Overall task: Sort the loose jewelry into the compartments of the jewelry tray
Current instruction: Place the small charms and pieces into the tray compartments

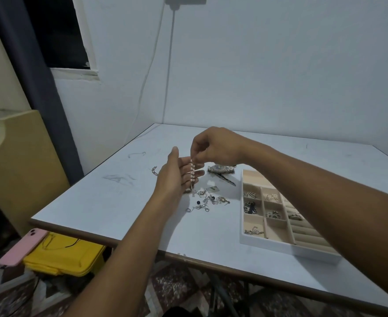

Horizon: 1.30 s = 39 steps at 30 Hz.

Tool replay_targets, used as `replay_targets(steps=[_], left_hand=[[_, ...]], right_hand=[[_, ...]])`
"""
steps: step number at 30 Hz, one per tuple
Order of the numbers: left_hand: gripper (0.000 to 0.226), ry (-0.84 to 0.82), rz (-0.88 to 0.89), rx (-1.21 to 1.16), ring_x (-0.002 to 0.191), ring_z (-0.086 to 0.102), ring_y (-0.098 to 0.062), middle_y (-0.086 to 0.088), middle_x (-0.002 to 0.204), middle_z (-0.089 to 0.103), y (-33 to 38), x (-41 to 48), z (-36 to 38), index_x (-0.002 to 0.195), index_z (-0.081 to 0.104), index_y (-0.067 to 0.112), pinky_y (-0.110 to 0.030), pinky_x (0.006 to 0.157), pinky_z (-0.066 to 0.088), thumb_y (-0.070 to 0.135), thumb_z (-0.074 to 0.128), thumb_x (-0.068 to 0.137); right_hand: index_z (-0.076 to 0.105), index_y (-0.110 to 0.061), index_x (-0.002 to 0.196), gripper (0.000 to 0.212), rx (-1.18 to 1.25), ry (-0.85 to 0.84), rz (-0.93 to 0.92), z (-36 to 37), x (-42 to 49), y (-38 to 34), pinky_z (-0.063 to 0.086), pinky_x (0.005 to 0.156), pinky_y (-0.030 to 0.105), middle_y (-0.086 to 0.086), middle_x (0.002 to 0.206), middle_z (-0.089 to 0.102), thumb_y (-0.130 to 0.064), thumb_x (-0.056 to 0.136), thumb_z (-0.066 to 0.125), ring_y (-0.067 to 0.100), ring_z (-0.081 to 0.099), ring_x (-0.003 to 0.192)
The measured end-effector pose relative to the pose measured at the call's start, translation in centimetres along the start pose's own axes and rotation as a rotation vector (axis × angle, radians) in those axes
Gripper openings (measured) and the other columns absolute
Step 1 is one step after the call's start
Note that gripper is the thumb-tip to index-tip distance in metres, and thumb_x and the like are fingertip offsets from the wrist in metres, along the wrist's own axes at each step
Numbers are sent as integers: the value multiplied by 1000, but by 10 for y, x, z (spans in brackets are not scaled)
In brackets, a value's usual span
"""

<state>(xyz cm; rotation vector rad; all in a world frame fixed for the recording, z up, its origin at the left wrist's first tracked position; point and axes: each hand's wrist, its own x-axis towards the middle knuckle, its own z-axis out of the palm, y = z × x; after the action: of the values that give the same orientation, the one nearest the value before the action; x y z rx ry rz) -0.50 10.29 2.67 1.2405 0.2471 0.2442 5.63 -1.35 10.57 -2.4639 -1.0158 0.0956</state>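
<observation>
**Pearl strand hanging upright between both hands, left of the tray**

The flat white laminate table (110, 202) with a brown edge band is carrying all task items, and faint grey scuffs are showing on its smooth top. The rectangular white-walled jewelry tray (286, 248), lined in beige fabric, is sitting near the table's right front edge with its long axis running away from the person. Its square left compartments are holding small metallic pieces too tangled to identify. The right forearm is covering part of the ridged rolls on its right side. Under the table, a yellow moulded plastic box (67, 255) is sitting on the floor with a smooth pink phone (23, 245) lying against its left side.

The right hand (218, 147) is pinching the top end of the white pearl strand (191, 172) between thumb and fingertips, above the table's middle and well apart from the tray. The strand is hanging with its long axis vertical, as round glossy beads in a single row. Its lower end is disappearing near the loose jewelry pile (207, 200) of small silver and gold pieces.

The left hand (174, 177) is holding its fingers straight, palm turned toward the strand and fingers passing behind it. Contact cannot be confirmed.

A silver metal-link wristwatch (220, 168) is lying just beyond, partly hidden by the right hand. A short silver link chain (154, 170) is lying left of the left hand, partly covered.
</observation>
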Motion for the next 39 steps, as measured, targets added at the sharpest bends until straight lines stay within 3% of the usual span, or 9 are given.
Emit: replay_targets(steps=[3,6,12,16,20,24,31,35,39], left_hand=[[60,-40,-7,1,91,71,-29,-12,91,75,-1,0,5,98,66,5,-43,94,49,50,26,100],[62,-80,-7,-3,82,70,-25,-11,90,74,-3,-1,10,96,68,6,-40,88,51,51,26,100],[62,-174,-17,-50,70,68,-22,-10,76,70,-7,-8,26,94,65,5,-34,71,52,51,26,100],[64,-260,-23,-62,72,68,-25,-10,74,69,-13,-16,43,91,66,5,-36,76,53,53,25,100],[65,-315,-33,-75,70,69,-25,-11,75,69,-18,-25,59,92,65,4,-38,82,53,54,25,99],[66,-359,-46,-68,72,68,-27,-13,76,69,-23,-37,74,89,67,4,-34,73,55,54,25,99],[68,-415,-119,-73,64,67,-24,-14,71,67,-30,-61,97,91,65,1,-29,62,57,56,26,98],[75,-455,-157,-2,68,68,-27,-16,73,67,-33,-68,103,95,66,-3,-32,66,54,60,25,96],[76,-469,-157,63,76,69,-29,-17,76,69,-37,-72,106,95,67,-3,-38,79,55,61,24,96]], right_hand=[[72,-20,82,4,-3,32,-6,-8,-1,-1,44,63,21,-14,68,65,-18,80,68,1,59,67],[71,-19,83,4,5,59,1,-14,-3,-1,51,68,26,-12,72,67,-18,81,67,10,63,73],[71,-21,82,3,-5,102,12,-23,-19,5,41,62,19,-15,70,64,-20,81,69,0,57,67],[71,-22,83,4,-25,128,33,-29,-40,15,44,60,20,-12,77,68,-21,81,68,6,60,70],[70,-25,81,4,-26,156,51,-37,-64,23,38,56,7,-13,78,68,-22,82,67,-3,55,65],[70,-24,79,4,-25,183,60,-41,-87,31,37,61,15,-14,76,67,-22,81,68,-9,52,66],[70,-25,76,6,-19,201,86,-44,-126,44,45,67,20,-11,73,68,-20,79,70,1,56,71],[70,-25,78,5,-16,216,114,-41,-141,51,47,71,23,-11,76,68,-21,80,69,3,59,76],[71,-24,79,3,0,230,128,-37,-154,56,48,72,22,-8,78,70,-22,81,69,6,61,78]])
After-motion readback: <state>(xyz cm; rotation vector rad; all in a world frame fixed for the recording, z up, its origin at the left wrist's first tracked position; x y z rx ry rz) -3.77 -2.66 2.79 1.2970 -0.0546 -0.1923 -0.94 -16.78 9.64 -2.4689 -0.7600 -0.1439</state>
